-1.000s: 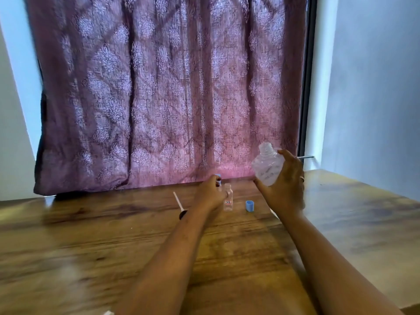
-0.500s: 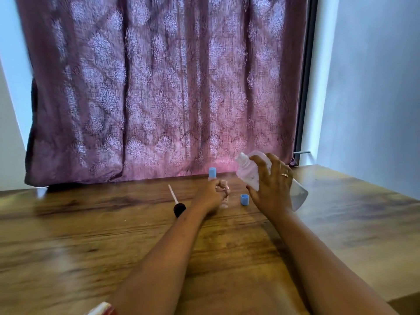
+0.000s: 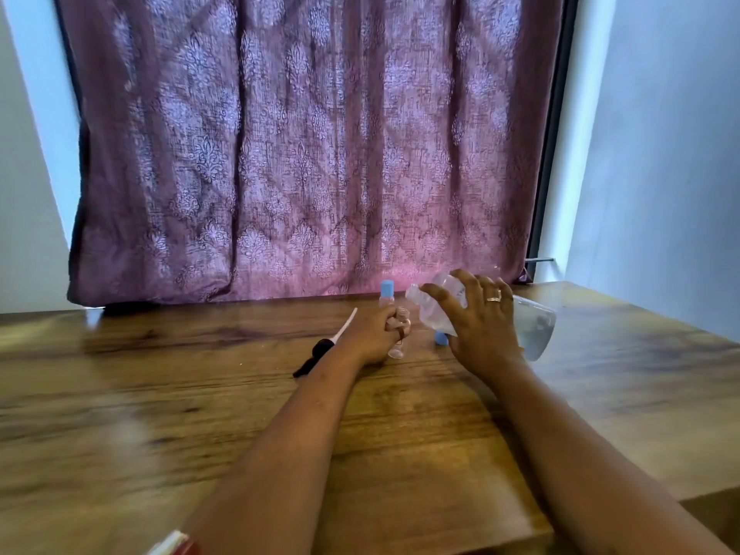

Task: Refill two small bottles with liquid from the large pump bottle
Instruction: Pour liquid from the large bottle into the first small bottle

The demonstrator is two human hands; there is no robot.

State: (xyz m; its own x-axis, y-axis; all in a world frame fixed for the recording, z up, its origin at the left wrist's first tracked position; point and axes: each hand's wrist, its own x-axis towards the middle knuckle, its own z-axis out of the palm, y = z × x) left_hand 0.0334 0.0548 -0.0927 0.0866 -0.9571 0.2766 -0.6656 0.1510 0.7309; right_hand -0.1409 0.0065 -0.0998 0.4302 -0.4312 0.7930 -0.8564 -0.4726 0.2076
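**Big bottle tipped over small bottle**

The right hand (image 3: 482, 326) has its grip wrapped around the big bottle (image 3: 536, 330), a clear plastic one with its pump off. The bottle is tilted well over, base up and to the right, open neck pointing down and left toward the small bottle (image 3: 398, 334). A ring shows on one finger of this hand. Whether liquid is running from the neck cannot be told; the area is slightly blurred.

The left hand (image 3: 374, 334) has its grip closed around the small bottle, which stands upright on the worktop (image 3: 160, 394) with its mouth open. The big bottle's neck is just beside and slightly above that mouth, to its right.

Behind the left hand stands a second small bottle (image 3: 387, 296), upright and capped in blue. A loose blue cap (image 3: 440, 337) lies on the worktop under the big bottle, partly hidden by the right hand. The pump (image 3: 324, 348), with a black head and a white tube, lies flat on the worktop just left of the left hand, the tube pointing away toward the curtain (image 3: 300, 154).

The worktop is brown wood grain. The patterned purple curtain hangs behind its far edge, with pale wall on either side. Both forearms are bare.
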